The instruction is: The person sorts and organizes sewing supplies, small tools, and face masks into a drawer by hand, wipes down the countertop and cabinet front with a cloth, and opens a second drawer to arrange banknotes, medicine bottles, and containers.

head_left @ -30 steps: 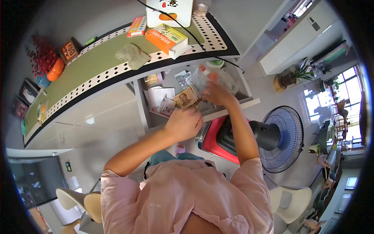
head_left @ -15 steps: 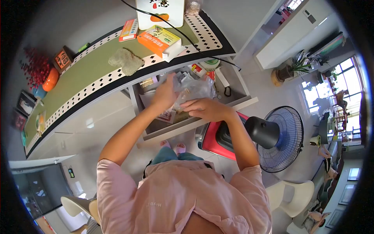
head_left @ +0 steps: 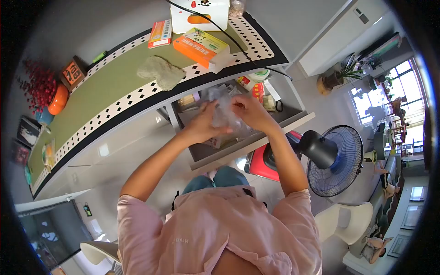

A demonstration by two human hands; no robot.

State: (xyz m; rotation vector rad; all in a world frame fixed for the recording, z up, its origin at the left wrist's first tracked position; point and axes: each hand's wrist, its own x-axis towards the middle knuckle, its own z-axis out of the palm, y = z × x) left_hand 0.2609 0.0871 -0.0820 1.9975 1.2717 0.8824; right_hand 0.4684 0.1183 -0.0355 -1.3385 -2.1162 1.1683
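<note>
A clear, crumpled plastic bag (head_left: 223, 110) is between my two hands, above the open drawer (head_left: 254, 144). My left hand (head_left: 201, 126) holds the bag's left side, thumb and fingers curved around it. At its upper right, my right hand (head_left: 253, 113) has its fingers curled in on the plastic, somewhat blurred. What the bag contains, I cannot make out. Around it in the drawer are a small jar with a purple lid (head_left: 196, 96), red and yellow packets (head_left: 257, 90) and a white box (head_left: 272, 90).
On the cabinet's green runner lie a grey-green fuzzy cloth (head_left: 161, 73), an orange and yellow box (head_left: 201, 48) and a smaller orange-white box (head_left: 160, 34). A black cable (head_left: 229, 39) crosses the top. Right of the drawer stands a fan (head_left: 334, 160), with a white chair (head_left: 348, 220) behind it.
My right hand has moved up and right along the bag, its fingers now curled. My left hand has shifted lower on the bag. The whole view has shifted slightly.
</note>
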